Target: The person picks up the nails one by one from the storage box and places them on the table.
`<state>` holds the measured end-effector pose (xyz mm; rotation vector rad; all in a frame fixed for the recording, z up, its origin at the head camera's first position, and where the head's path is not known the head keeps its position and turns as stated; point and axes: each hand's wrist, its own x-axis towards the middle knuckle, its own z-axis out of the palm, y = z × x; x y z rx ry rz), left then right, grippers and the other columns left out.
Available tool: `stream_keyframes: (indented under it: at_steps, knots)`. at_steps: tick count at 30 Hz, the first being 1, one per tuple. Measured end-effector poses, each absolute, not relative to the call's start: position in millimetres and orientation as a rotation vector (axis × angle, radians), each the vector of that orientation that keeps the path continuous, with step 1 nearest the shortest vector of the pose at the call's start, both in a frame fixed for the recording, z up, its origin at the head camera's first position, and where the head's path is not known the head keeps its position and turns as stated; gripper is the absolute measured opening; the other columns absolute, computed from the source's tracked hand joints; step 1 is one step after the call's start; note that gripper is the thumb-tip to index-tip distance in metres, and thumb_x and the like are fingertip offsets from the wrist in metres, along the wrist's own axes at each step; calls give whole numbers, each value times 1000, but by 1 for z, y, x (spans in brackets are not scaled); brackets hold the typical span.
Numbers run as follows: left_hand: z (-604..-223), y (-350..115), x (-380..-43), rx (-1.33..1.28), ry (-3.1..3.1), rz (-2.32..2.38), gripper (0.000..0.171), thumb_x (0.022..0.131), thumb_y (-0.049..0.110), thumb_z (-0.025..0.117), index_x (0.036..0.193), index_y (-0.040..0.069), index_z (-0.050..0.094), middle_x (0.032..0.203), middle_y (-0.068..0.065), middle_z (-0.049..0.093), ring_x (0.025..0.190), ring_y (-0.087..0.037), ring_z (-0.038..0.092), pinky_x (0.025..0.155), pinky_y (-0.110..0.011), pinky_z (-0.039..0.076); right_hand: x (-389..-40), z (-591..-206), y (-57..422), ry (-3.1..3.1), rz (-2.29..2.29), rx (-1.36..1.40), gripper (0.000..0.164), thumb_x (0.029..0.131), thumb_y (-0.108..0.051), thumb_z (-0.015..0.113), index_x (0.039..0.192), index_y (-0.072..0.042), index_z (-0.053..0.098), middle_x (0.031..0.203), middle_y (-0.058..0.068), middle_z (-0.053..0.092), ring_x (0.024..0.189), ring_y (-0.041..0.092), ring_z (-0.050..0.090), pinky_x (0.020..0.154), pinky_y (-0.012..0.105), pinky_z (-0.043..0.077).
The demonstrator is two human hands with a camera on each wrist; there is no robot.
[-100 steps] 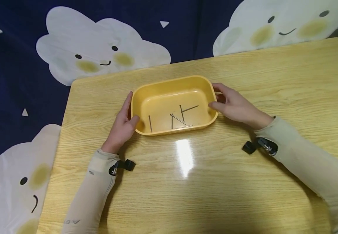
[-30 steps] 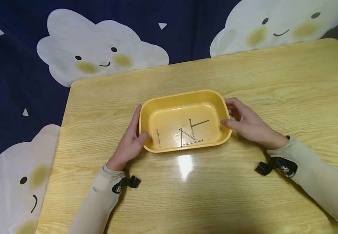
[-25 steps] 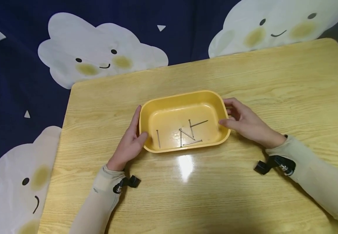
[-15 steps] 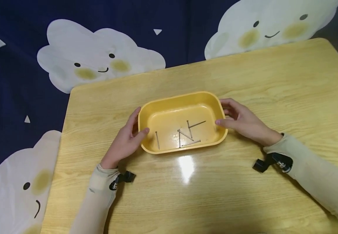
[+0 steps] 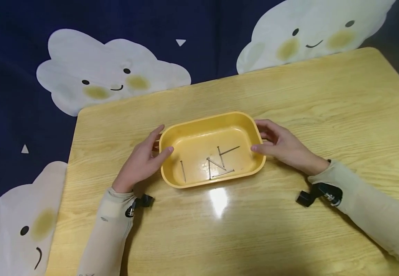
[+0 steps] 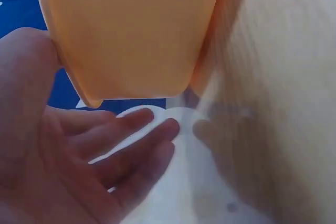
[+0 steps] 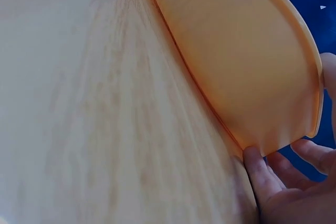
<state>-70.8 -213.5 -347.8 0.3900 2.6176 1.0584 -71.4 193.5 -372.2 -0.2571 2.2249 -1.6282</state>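
Observation:
A yellow plastic bin with rounded corners sits on the wooden table. Several metal nails lie loose on its floor: a lone nail near the left end, others crossing towards the right, including a slanted nail. My left hand is at the left end, thumb over the rim. In the left wrist view its loosely bent fingers stand apart from the bin's outer wall. At the right end my right hand holds the bin, thumb over the rim; in the right wrist view, fingertips touch low on the outside.
The wooden table extends around the bin, its far edge meeting a dark blue cloth printed with white clouds. A small black device is strapped at the left wrist, and another black device at the right.
The bin came towards me from farther back earlier, held at both ends. Over the last half second, my left fingers have spread and drawn away from its left wall; the right hand stays on it.

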Motion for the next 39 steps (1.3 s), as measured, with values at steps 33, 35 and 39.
stream_keyframes:
  at_steps: [33, 35, 39]
  knots:
    - [-330, -195, -74, 531, 2780, 679, 66, 101, 32, 55, 158, 6, 37, 153, -16, 55, 140, -34, 56, 117, -53, 43, -64, -372, 202, 2319, -1630, -270, 65, 92, -2, 70, 150, -17, 47, 141, 6, 58, 119, 9, 61, 94, 13, 51]
    - [-333, -195, -75, 545, 2829, 648, 65, 100, 32, 54, 157, 3, 40, 152, -19, 56, 141, -37, 54, 118, -54, 42, -63, -373, 203, 2324, -1629, -272, 65, 91, -1, 69, 150, -17, 47, 140, 6, 58, 119, 9, 61, 94, 13, 51]
    - [-337, -196, -77, 634, 2965, 584, 56, 96, 30, 57, 143, 0, 57, 134, -22, 68, 126, -41, 62, 109, -56, 47, -62, -374, 203, 2330, -1632, -293, 64, 91, -1, 69, 149, -16, 47, 139, 7, 59, 119, 8, 61, 94, 13, 51]
